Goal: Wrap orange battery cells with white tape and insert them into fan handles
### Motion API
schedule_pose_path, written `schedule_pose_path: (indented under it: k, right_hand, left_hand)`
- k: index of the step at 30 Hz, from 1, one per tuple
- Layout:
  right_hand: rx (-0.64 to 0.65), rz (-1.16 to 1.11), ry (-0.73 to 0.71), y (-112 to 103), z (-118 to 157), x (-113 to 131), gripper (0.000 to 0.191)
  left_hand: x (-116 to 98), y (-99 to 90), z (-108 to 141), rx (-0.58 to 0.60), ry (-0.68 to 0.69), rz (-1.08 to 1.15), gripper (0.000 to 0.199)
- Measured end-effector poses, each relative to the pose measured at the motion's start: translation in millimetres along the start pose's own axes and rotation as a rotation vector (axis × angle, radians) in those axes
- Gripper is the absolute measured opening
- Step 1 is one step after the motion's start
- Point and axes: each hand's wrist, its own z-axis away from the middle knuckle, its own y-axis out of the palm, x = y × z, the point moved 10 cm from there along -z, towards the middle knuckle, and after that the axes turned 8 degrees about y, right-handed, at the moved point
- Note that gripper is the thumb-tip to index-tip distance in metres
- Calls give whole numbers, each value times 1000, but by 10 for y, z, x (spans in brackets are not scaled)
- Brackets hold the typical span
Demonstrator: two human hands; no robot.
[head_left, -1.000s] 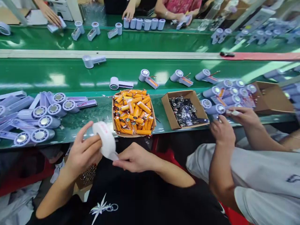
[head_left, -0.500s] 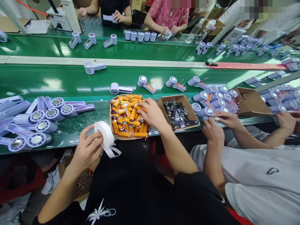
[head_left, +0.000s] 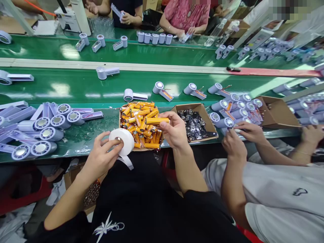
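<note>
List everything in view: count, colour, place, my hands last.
Tape roll: one, white, left of centre
Held cylinder: one, orange, centre
Other cylinders: many, orange, heaped in front-centre box
Small parts: many, mostly black, in next box right
Bench boxes: three, brown, along near edge
Fan housings: dozens, pale purple, piled left and right, others beyond
Long work surfaces: two, green, either side of white divider
Strip: one, red, right end
Under-bench carton: one, brown, lower left
Co-workers: several, grey, pink, black clothing, opposite and right
Left hand: one, black sleeve, holding tape roll
Right hand: one, black sleeve, pinching cylinder
</note>
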Motion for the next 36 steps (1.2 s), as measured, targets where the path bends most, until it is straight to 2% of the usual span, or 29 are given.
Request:
schedule_pose_path:
  k: [3,7,11,16,19,23,26,28,30,33,36]
  right_hand:
    - [-53,23,17,98,209,-139,47]
    - [-223,202,-138,91,422,-130,45]
    - [-247,282,-193,201,517,-207,42]
    - [-159,249,-109,309,561,-370,36]
    - [-37,256,7,301,484,-378,36]
    - [160,430,74,372,363,-142,44]
    - [280,605,36,480,284,99,30]
    - [344,660,57,505,192,157,26]
    - [309,569,125,421,61,158,38]
    - [125,208,184,280,-52,71,65]
    - [-81,-191,90,238,14,-58,70]
  left_hand:
    - [-63,63,-83,41,11,-77,37]
    - [-136,131,-167,85,39,-141,39]
    - [-169,176,-205,92,44,-165,40]
    - [-144,164,-225,94,50,-179,39]
    - [-120,109,-252,128,106,-193,41]
    - [-88,-21,-283,115,144,-178,60]
    - [-92,-30,-236,76,194,-163,71]
    - [-78,51,-180,55,269,-167,74]
    - [-50,174,-156,51,353,-196,75]
    - [-107,272,-246,16,460,-247,69]
    - [-252,179,-466,-123,388,-263,60]
